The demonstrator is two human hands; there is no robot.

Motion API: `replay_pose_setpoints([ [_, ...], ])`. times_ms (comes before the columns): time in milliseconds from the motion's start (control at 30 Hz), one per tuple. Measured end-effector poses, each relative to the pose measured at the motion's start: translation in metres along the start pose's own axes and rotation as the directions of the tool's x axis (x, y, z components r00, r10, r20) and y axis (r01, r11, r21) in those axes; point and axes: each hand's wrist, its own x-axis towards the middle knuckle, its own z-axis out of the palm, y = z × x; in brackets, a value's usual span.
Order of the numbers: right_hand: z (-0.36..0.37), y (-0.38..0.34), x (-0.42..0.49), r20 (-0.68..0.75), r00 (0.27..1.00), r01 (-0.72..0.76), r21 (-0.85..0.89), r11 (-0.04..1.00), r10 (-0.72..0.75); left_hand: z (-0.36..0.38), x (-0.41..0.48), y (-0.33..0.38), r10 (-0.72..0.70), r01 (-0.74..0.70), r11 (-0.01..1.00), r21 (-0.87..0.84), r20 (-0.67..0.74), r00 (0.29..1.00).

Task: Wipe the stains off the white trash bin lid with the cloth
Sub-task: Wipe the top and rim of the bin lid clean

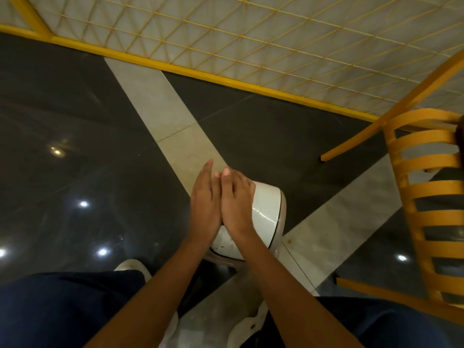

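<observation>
i see both hands touching side by side: left hand [204,202] flat, fingers straight; right hand [236,205] draped over the glossy white domed bin lid [267,209], grip unclear, lid on the dark tiled floor [75,116].

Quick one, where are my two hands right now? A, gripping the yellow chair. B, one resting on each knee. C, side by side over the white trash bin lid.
C: the left hand and right hand sit side by side over the white trash bin lid, while the yellow chair stands untouched to the right.
</observation>
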Motion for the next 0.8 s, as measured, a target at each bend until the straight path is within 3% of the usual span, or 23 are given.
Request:
replay_pose_setpoints([
  [67,-0.013,-0.004,0.003,0.09,0.991,-0.123,0.306,0.944,0.1,0.008,-0.011,0.002,0.069,-0.08,0.992,0.093,0.114,0.991],
  [100,-0.024,0.001,0.006,0.112,0.988,-0.136,0.337,0.932,0.103,0.014,-0.015,-0.003,0.101,-0.14,0.964,0.226,0.175,0.979],
  [167,-0.051,0.009,0.01,0.098,0.995,-0.043,0.199,0.979,0.024,0.024,-0.016,-0.014,0.11,-0.21,0.865,0.455,0.237,0.965],
  [233,-0.078,0.038,0.02,0.067,0.996,0.074,-0.148,0.986,-0.065,0.027,-0.012,-0.018,0.106,-0.204,0.835,0.512,0.213,0.971],
  [300,-0.093,0.065,0.025,0.185,0.981,0.13,-0.369,0.92,-0.065,0.026,-0.005,-0.02,0.159,-0.235,0.818,0.525,0.187,0.969],
  [367,-0.094,0.082,0.02,0.288,0.956,0.16,-0.35,0.923,-0.057,0.021,0.002,-0.019,0.227,-0.301,0.79,0.534,0.202,0.953],
  [467,-0.083,0.086,0.009,0.266,0.962,0.131,-0.277,0.952,-0.055,0.01,0.01,-0.026,0.253,-0.339,0.808,0.482,0.237,0.938],
  [567,-0.077,0.083,0.011,0.191,0.979,0.139,-0.379,0.915,-0.069,0.006,0.014,-0.032,0.196,-0.27,0.896,0.352,0.233,0.953],
  [667,-0.074,0.076,0.02,0.271,0.959,0.234,-0.578,0.782,-0.087,0.009,0.013,-0.036,0.196,-0.249,0.919,0.306,0.194,0.961],
  [800,-0.07,0.073,0.028,0.365,0.927,0.302,-0.599,0.741,-0.084,0.008,0.01,-0.036,0.19,-0.244,0.92,0.307,0.195,0.962],
])
